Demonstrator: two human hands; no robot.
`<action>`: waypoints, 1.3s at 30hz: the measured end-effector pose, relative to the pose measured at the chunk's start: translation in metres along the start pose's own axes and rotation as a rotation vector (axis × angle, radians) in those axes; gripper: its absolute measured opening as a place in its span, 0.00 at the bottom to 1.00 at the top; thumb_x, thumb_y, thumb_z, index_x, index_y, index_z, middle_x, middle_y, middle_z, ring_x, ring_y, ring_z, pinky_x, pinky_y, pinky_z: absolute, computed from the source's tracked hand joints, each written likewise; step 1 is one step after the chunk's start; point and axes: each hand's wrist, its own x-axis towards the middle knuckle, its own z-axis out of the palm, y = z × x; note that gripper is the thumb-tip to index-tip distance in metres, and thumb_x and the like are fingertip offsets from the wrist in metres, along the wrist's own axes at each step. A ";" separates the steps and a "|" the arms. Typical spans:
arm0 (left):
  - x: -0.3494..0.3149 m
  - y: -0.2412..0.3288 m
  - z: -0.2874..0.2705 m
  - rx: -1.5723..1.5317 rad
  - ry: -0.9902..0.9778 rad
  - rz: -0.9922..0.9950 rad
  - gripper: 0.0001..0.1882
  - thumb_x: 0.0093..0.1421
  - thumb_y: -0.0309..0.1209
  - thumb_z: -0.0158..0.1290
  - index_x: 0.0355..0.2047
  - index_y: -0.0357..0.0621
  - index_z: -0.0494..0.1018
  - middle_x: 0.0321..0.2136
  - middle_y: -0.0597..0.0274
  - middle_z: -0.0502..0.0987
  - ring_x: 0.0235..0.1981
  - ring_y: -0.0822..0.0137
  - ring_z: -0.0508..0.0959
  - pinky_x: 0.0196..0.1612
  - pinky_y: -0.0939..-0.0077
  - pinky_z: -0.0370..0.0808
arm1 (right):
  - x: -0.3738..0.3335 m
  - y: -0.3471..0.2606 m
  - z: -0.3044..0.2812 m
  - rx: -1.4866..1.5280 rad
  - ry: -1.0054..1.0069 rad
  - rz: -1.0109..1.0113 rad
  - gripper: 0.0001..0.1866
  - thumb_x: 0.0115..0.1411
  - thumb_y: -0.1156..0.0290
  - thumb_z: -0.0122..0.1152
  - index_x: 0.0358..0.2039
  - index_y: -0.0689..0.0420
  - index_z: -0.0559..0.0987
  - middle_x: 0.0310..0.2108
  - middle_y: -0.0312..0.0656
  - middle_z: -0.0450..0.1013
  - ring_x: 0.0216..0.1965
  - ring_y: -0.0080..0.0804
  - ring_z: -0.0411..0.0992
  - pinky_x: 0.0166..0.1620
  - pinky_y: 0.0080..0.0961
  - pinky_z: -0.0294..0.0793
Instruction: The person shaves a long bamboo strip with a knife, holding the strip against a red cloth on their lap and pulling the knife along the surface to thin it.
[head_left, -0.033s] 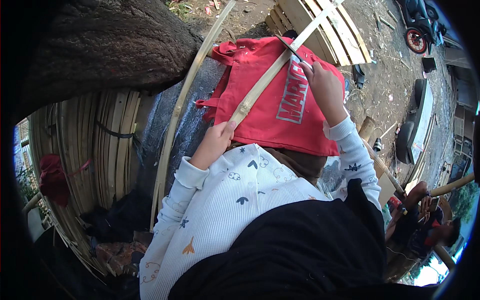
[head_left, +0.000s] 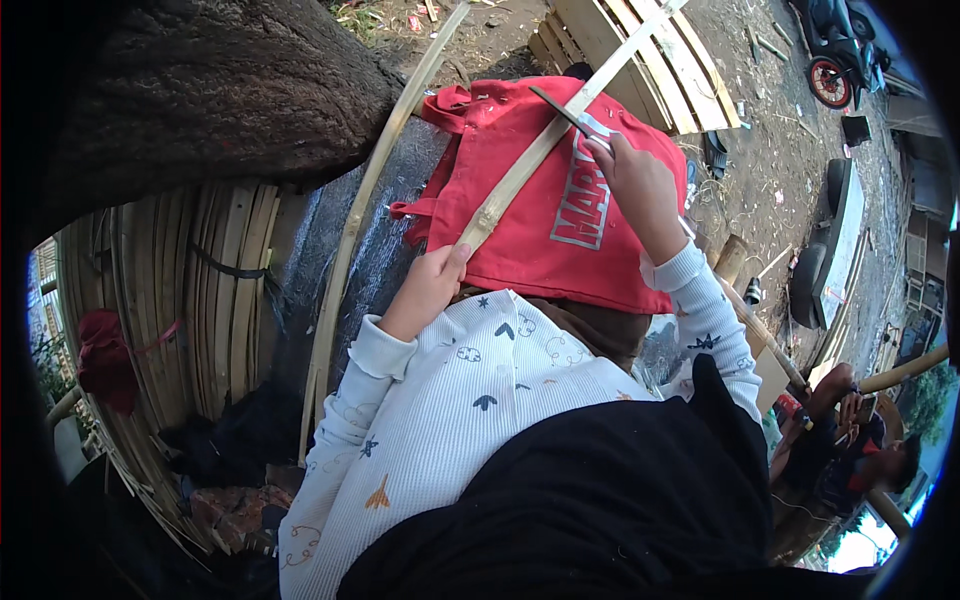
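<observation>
A long pale bamboo strip (head_left: 530, 160) runs slantwise away from me over a red cloth bag with straps (head_left: 636, 262) spread across my lap. Its near end, just below a knot, is pinched in my left hand (head_left: 428, 288). My right hand (head_left: 640, 185) is wrapped round the handle of a knife (head_left: 560, 108). The knife's dark, narrow blade lies across the strip, its tip past the strip's left edge. My fingers cover most of the handle.
Another long strip (head_left: 345, 240) stands to the left, near a thick tree trunk (head_left: 230, 90). Bundled slats (head_left: 225, 290) fill the left side. Stacked boards (head_left: 640, 70) lie ahead. At right are a motorbike (head_left: 838, 60) and a seated person (head_left: 850, 440).
My right hand and the knife have come slightly nearer to me along the strip, the blade reaching further left. My left hand keeps its hold in the same place.
</observation>
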 end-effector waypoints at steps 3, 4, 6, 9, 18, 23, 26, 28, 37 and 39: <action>0.006 -0.014 0.002 0.096 0.046 0.055 0.21 0.62 0.42 0.46 0.23 0.33 0.67 0.12 0.59 0.65 0.14 0.72 0.64 0.19 0.74 0.62 | -0.045 -0.044 0.004 0.131 -0.090 -0.224 0.25 0.58 0.45 0.45 0.23 0.57 0.69 0.10 0.42 0.67 0.14 0.41 0.70 0.16 0.32 0.68; 0.005 -0.013 0.005 0.090 0.045 0.058 0.21 0.62 0.42 0.46 0.23 0.33 0.67 0.12 0.59 0.65 0.14 0.72 0.64 0.19 0.74 0.62 | -0.055 -0.051 0.005 0.167 -0.111 -0.297 0.25 0.57 0.44 0.46 0.23 0.56 0.69 0.10 0.41 0.67 0.14 0.40 0.71 0.16 0.32 0.68; -0.006 -0.007 0.008 0.253 0.124 0.216 0.19 0.59 0.39 0.50 0.26 0.31 0.68 0.14 0.49 0.68 0.15 0.62 0.70 0.21 0.70 0.65 | -0.054 -0.049 0.002 0.132 -0.120 -0.301 0.25 0.57 0.44 0.46 0.23 0.56 0.69 0.11 0.40 0.67 0.14 0.38 0.71 0.16 0.32 0.68; -0.007 -0.003 0.007 0.260 0.112 0.127 0.17 0.57 0.37 0.53 0.26 0.31 0.69 0.17 0.44 0.71 0.18 0.53 0.74 0.23 0.67 0.67 | -0.014 0.003 0.015 -0.055 0.136 -0.099 0.24 0.57 0.45 0.47 0.23 0.55 0.69 0.10 0.40 0.67 0.13 0.37 0.70 0.15 0.32 0.67; 0.000 -0.010 0.011 0.327 0.178 0.204 0.15 0.56 0.35 0.53 0.25 0.32 0.68 0.14 0.48 0.67 0.14 0.67 0.66 0.21 0.70 0.63 | -0.041 -0.025 0.008 0.173 -0.130 -0.347 0.24 0.57 0.45 0.48 0.25 0.57 0.69 0.13 0.43 0.68 0.16 0.42 0.70 0.17 0.34 0.67; -0.008 -0.005 0.010 0.328 0.157 0.159 0.16 0.56 0.36 0.52 0.24 0.31 0.68 0.18 0.41 0.71 0.22 0.44 0.74 0.23 0.62 0.67 | 0.006 0.032 0.018 -0.045 0.110 -0.082 0.25 0.58 0.45 0.46 0.24 0.58 0.68 0.13 0.43 0.69 0.16 0.43 0.70 0.17 0.34 0.68; -0.003 -0.004 0.010 0.314 0.140 0.168 0.17 0.56 0.37 0.53 0.25 0.31 0.68 0.18 0.41 0.71 0.22 0.44 0.74 0.24 0.62 0.68 | 0.023 0.044 0.013 -0.083 0.131 0.087 0.25 0.58 0.46 0.46 0.24 0.58 0.68 0.13 0.44 0.68 0.16 0.43 0.70 0.18 0.35 0.68; 0.001 -0.008 0.008 0.300 0.140 0.193 0.17 0.56 0.37 0.53 0.25 0.31 0.69 0.18 0.41 0.71 0.22 0.45 0.74 0.24 0.63 0.68 | 0.017 0.033 0.014 -0.047 0.164 0.087 0.25 0.58 0.46 0.45 0.24 0.58 0.68 0.12 0.44 0.68 0.16 0.43 0.70 0.18 0.35 0.68; -0.003 -0.014 0.002 0.177 0.046 0.143 0.17 0.57 0.37 0.53 0.26 0.31 0.69 0.16 0.46 0.71 0.18 0.58 0.73 0.23 0.68 0.67 | 0.026 0.055 0.025 -0.065 0.161 -0.055 0.23 0.58 0.46 0.46 0.26 0.57 0.70 0.14 0.46 0.70 0.17 0.41 0.72 0.18 0.34 0.68; 0.005 -0.009 0.000 0.163 0.004 0.122 0.15 0.57 0.36 0.53 0.27 0.32 0.70 0.15 0.55 0.70 0.17 0.72 0.68 0.22 0.72 0.65 | 0.029 0.047 0.019 -0.063 0.150 0.019 0.24 0.59 0.46 0.45 0.25 0.58 0.69 0.14 0.46 0.70 0.18 0.41 0.72 0.18 0.35 0.68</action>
